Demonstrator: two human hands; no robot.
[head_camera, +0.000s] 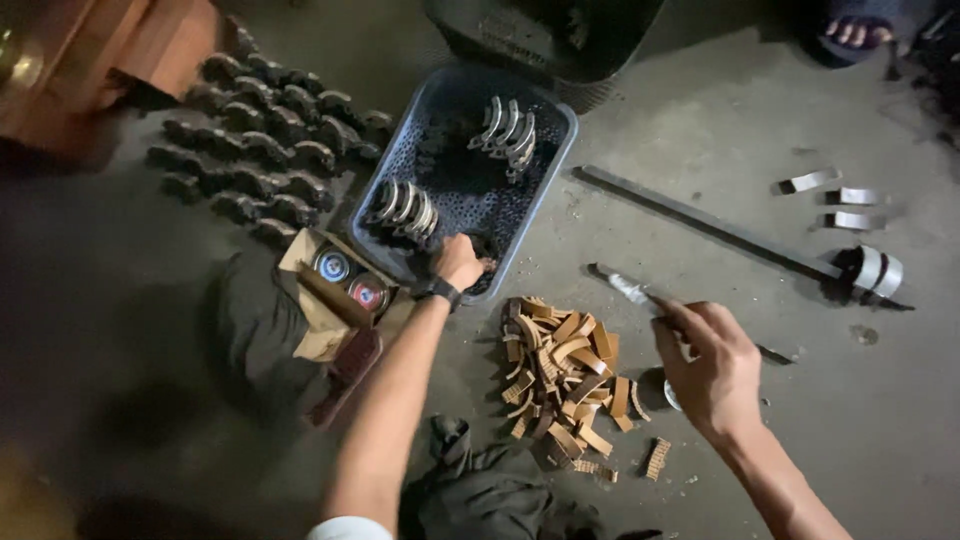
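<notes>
Your left hand (458, 260) is reaching into the near corner of the blue plastic basket (560, 125), with the fingers curled down on something dark at the bottom; what they are gripping I cannot tell. Two groups of curved metal shoes (507, 126) are standing in the basket, and the nearer group is lying just beside your knuckles, so the room there is narrow. Your right hand (712, 365) is closing around the handle of a thin brush (628, 289), and its pale tip is pointing up and left over bare concrete. Between your two hands the pile of brown lining strips (560, 372) is lying, near the basket's near edge. A long flat metal bar (700, 222) is crossing the floor beyond the brush.
</notes>
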